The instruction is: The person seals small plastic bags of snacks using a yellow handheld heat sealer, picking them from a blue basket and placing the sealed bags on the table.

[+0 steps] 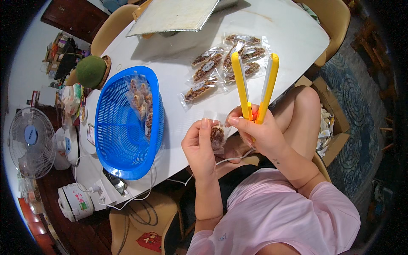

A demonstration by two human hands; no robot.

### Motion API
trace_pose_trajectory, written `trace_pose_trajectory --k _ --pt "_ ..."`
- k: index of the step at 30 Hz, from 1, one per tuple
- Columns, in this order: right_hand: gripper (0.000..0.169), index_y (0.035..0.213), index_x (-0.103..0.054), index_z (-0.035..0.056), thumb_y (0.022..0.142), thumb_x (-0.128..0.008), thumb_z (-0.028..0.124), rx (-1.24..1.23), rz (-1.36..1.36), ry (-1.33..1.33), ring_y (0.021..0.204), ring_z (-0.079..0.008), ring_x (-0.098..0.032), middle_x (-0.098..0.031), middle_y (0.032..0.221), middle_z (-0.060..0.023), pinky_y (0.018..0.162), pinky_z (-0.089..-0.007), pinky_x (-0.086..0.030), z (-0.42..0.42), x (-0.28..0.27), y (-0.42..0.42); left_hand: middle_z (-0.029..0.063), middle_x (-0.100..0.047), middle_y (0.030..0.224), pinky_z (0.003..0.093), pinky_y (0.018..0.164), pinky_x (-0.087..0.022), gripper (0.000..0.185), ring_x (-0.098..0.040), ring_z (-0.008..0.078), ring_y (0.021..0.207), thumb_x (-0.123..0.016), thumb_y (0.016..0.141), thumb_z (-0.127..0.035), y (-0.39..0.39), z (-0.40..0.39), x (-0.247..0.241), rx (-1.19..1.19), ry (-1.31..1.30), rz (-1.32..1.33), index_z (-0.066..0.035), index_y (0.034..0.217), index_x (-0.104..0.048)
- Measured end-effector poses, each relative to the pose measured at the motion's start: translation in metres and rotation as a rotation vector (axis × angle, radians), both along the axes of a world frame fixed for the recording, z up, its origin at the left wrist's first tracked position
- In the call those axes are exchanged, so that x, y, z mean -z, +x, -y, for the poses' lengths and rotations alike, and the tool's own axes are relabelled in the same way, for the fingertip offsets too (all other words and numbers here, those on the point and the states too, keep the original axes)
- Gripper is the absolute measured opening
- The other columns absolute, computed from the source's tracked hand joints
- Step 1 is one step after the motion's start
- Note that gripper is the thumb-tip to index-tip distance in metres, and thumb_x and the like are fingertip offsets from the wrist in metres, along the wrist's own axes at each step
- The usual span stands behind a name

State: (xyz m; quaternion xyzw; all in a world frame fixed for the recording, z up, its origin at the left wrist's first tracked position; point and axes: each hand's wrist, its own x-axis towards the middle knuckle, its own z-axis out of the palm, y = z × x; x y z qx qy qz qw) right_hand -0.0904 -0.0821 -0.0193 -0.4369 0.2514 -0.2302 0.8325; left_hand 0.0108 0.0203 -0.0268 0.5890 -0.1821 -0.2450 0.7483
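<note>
Between thumb and fingers, my left hand (202,145) pinches a clear plastic packet (217,138) with a brown, nutty-looking snack inside. My right hand (258,127) grips a yellow handheld heat sealer (271,79) by its lower end; its two long arms point away from me, spread apart. The right fingertips are close to the packet's upper corner; whether they touch it I cannot tell. Beyond the sealer, several bagged snack pieces (208,66) lie loosely grouped on the white table. More bagged pieces (140,97) are in a blue plastic basket (156,127) on the left.
A pale board with a serrated edge (175,16) stands raised at the far side. Around the basket's near end are a phone (115,181), a power strip (105,191) and white cables. A white rice cooker (76,202) sits left; an open cardboard box (338,143) is beside my leg.
</note>
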Motion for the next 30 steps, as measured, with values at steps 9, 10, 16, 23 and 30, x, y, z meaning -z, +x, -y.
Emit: trace_pose_trajectory --k 9,10,16,23,30 --pt "0.012 0.091 -0.062 0.0013 0.085 -0.065 0.011 0.148 -0.057 -0.258 0.048 -0.0011 -0.045 -0.055 0.066 0.003 0.043 -0.016 -0.035 -0.003 0.001 0.0 0.0022 -0.059 0.075 0.0201 0.064 -0.041 0.02 -0.051 0.0053 0.07 -0.051 0.096 -0.016 -0.001 0.014 -0.004 -0.018 0.158 0.333 -0.002 0.083 -0.056" --pt "0.012 0.092 -0.062 0.0017 0.085 -0.065 0.011 0.144 -0.046 -0.239 0.049 -0.0008 -0.045 -0.056 0.068 0.0029 0.044 -0.0158 -0.035 -0.004 0.0 0.0 0.0019 -0.058 0.074 0.0202 0.063 -0.041 0.02 -0.049 0.0052 0.068 -0.05 0.096 -0.016 -0.002 0.015 -0.004 -0.03 0.115 0.242 -0.002 0.083 -0.055" --pt "0.013 0.09 -0.061 0.0007 0.084 -0.066 0.012 0.134 0.024 -0.029 0.05 -0.0002 -0.045 -0.056 0.068 0.0033 0.043 -0.0155 -0.035 -0.011 -0.001 0.002 0.0005 -0.052 0.069 0.0189 0.055 -0.037 0.02 -0.046 0.0043 0.061 -0.047 0.097 -0.015 -0.01 0.024 0.0 -0.174 -0.008 0.195 -0.004 0.08 -0.048" --pt "0.017 0.09 -0.061 0.0003 0.083 -0.069 0.014 0.048 0.004 -0.029 0.047 -0.0002 -0.043 -0.053 0.063 0.005 0.042 -0.0157 -0.034 -0.011 0.001 0.003 0.0002 -0.049 0.061 0.0184 0.048 -0.032 0.022 -0.041 0.0036 0.053 -0.05 0.095 -0.012 0.004 0.03 0.015 -0.406 0.105 0.67 -0.004 0.076 -0.047" --pt "0.018 0.09 -0.061 0.0009 0.083 -0.069 0.016 0.028 0.0 -0.043 0.047 -0.0001 -0.044 -0.053 0.064 0.0046 0.042 -0.0156 -0.034 -0.011 0.004 0.003 0.0002 -0.049 0.062 0.0188 0.048 -0.033 0.024 -0.042 0.0042 0.053 -0.052 0.094 -0.012 0.009 0.029 0.01 -0.408 0.144 0.808 -0.003 0.073 -0.048"
